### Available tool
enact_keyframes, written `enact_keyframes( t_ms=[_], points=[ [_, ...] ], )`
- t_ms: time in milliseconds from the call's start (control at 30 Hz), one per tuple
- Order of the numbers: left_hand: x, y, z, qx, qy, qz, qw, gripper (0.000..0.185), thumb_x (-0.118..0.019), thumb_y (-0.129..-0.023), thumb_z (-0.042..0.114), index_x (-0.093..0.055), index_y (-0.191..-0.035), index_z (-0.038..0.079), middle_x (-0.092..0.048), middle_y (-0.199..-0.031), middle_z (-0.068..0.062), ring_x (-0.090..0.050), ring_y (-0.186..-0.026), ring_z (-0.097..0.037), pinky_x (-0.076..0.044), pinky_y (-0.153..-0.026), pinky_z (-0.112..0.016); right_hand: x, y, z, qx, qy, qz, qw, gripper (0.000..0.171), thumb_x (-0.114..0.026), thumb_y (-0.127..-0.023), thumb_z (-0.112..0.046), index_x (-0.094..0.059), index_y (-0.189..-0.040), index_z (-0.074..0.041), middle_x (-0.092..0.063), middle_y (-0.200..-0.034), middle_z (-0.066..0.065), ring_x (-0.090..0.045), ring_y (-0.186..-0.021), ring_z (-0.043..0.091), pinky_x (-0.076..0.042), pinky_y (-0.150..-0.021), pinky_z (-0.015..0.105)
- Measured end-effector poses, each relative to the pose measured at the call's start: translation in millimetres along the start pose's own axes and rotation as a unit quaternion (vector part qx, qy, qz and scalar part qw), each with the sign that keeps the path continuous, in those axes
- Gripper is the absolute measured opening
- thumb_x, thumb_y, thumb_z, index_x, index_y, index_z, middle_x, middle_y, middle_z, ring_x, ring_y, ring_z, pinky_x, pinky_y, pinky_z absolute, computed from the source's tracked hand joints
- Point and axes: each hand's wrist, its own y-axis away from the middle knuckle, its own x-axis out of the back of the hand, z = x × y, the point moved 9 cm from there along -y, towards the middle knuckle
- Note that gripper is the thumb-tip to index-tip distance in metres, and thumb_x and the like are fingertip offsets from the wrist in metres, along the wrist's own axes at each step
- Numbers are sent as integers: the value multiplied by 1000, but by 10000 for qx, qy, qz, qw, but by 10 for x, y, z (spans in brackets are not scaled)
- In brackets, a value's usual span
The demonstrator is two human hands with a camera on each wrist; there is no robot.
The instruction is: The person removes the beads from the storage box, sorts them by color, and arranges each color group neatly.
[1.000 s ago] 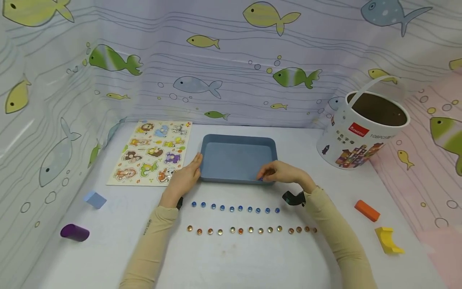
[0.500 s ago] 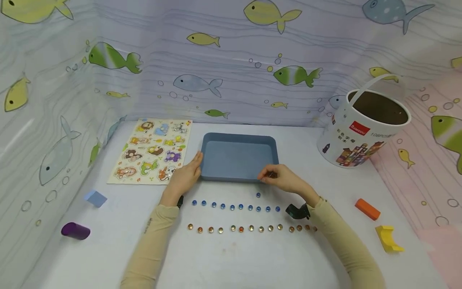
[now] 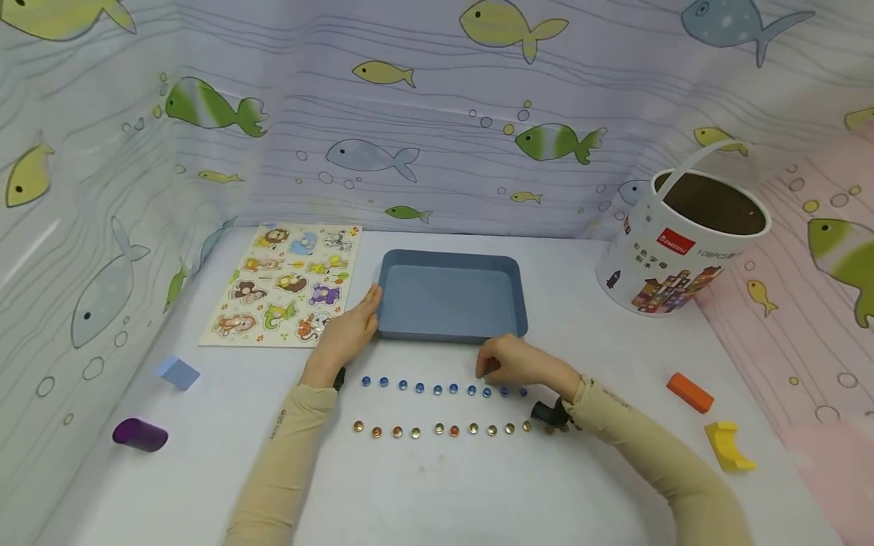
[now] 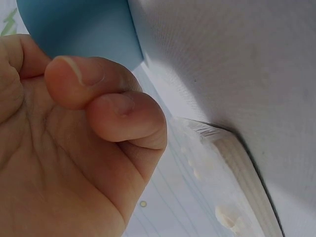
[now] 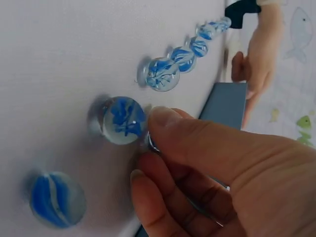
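My left hand [image 3: 348,334] rests against the left side of the blue-grey tray [image 3: 451,296]. In the left wrist view, two fingertips [image 4: 118,113] bend near the tray wall [image 4: 94,29]. In front of the tray, my right hand [image 3: 515,360] pinches a blue glass marble [image 5: 153,143], mostly hidden by the thumb and fingers. Beneath and beside it runs a row of blue swirled marbles [image 3: 438,390]. Closer to me lies a second row of amber and orange marbles [image 3: 397,431]; its right end is partly covered by my right wrist camera.
An animal picture puzzle board [image 3: 283,284] lies left of the tray. A white bucket [image 3: 662,265] stands at back right. Blocks lie at the sides: light blue [image 3: 177,373], purple [image 3: 139,434], orange [image 3: 690,392] and yellow [image 3: 729,446]. A fish-patterned curtain [image 3: 437,114] surrounds the table.
My right hand has drawn back from the tray's front edge toward the blue row. A blue marble that lay loose between tray and row is now in its fingers. My left hand stays put.
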Motion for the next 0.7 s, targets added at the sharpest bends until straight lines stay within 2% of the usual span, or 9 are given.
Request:
enact_keyframes(
  t_ms=[200,300,400,467,700],
  points=[
    [-16,-20,35,-22,21,2,10000,53,-36,-103,21,-26,-154,9,-22,-161,-5,-66,-101,-37,-47,-55,-34,85,162,100,-149,-382,223,9989,8,-72,-84,-9,-73,-89,-15,-68,-89,-5,-55,-75,4,-50,-68,20],
    [-13,-25,39,-19,50,-47,10000,54,-36,-103,22,-25,-154,10,-21,-161,-5,-66,-101,-38,-47,-54,-34,169,355,201,-363,-717,432,9958,9,-71,-85,-9,-73,-92,-14,-68,-88,-4,-54,-72,7,-48,-64,22],
    [-3,-15,7,8,-10,-58,10000,54,-35,-103,22,-24,-154,10,-21,-161,-5,-62,-113,-39,-49,-58,-35,202,554,319,-660,-971,545,9916,11,-70,-85,-9,-72,-95,-13,-68,-89,-3,-53,-72,7,-47,-64,22],
    [10,-5,-21,33,-22,-64,10000,54,-35,-103,22,-23,-154,10,-20,-161,-5,-62,-113,-39,-49,-58,-36,193,666,385,-794,-1037,571,9898,13,-70,-85,-7,-72,-97,-12,-68,-90,-2,-52,-73,8,-46,-65,22],
    [30,22,-70,114,87,-26,9999,54,-34,-103,22,-23,-155,10,-20,-161,-4,-64,-107,-38,-46,-55,-34,67,809,511,-835,-1047,592,9892,14,-73,-81,-4,-68,-93,-10,-66,-86,-1,-51,-71,6,-46,-63,21]
  ],
)
